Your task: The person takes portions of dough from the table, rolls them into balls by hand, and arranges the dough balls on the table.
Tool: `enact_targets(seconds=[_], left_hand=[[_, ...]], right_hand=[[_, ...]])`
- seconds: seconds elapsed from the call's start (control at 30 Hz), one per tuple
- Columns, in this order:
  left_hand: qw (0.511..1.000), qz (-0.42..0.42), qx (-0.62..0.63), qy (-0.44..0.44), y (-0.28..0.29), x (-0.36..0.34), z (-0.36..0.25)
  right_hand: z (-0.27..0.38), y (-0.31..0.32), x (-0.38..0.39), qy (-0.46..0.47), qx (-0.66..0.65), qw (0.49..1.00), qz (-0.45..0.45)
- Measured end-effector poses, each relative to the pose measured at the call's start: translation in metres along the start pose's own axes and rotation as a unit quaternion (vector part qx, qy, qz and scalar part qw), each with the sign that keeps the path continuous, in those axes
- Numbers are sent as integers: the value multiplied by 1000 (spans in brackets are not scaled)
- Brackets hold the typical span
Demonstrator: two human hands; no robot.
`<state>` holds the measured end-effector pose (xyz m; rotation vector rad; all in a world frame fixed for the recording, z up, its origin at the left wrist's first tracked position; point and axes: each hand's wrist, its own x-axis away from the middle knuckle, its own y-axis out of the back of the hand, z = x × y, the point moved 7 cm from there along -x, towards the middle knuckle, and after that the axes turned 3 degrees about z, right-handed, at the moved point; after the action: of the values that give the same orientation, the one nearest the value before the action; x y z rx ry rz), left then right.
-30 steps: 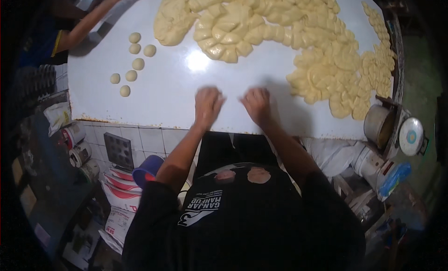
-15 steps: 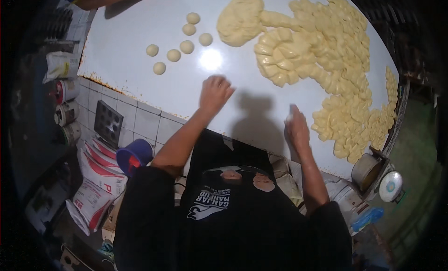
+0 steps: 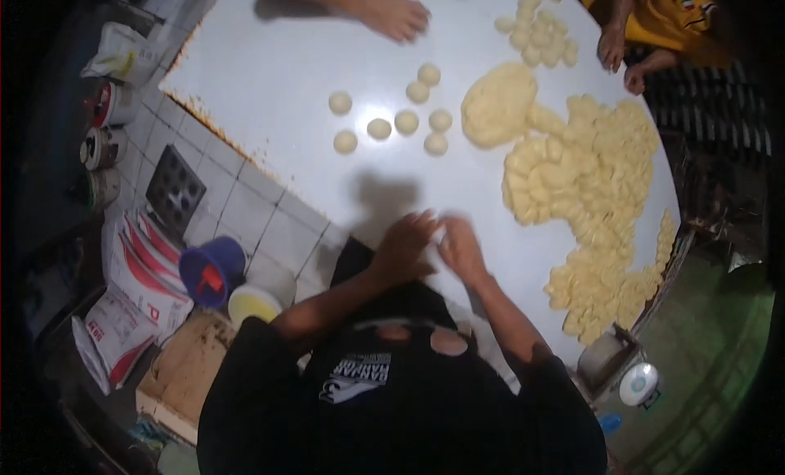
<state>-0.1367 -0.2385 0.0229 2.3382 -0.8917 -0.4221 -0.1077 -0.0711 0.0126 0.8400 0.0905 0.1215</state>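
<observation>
My left hand (image 3: 405,246) and my right hand (image 3: 461,250) are close together over the near edge of the white table (image 3: 286,74), fingers toward each other. Both sets of fingers are bent and blurred, so whether anything lies between them is unclear. Beyond my hands, several round, pale dough balls (image 3: 406,121) sit loosely spaced on the table. To their right lies a smooth yellow lump of dough (image 3: 497,105). It joins a large spread of folded, lobed yellow dough (image 3: 609,189) running down the table's right side.
Across the table rests another person's hand (image 3: 398,18). At far right are hands (image 3: 612,48) of someone in yellow, near a cluster of dough balls (image 3: 540,35). Left of the table stand a purple bucket (image 3: 211,271), sacks (image 3: 123,324) and a moulded pan (image 3: 175,190). A pot (image 3: 603,356) stands lower right.
My hands have come together and drawn back to the table's near edge; before, they were apart. The view has shifted, bringing more of the far side and the other people into sight.
</observation>
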Motion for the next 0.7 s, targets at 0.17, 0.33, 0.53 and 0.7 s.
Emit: enact_targets(seconds=[0.17, 0.33, 0.53, 0.7], left_hand=[[993, 15, -56, 99, 54, 38, 40], [987, -122, -91, 61, 101, 74, 5], [991, -76, -76, 84, 67, 103, -40], [976, -133, -133, 109, 75, 132, -49]], right_hand=[[-4, 16, -47, -52, 114, 991, -53], [-26, 4, 48, 96, 47, 994, -3], [-25, 10, 18, -19, 108, 987, -114], [-81, 35, 33, 28, 193, 974, -113]])
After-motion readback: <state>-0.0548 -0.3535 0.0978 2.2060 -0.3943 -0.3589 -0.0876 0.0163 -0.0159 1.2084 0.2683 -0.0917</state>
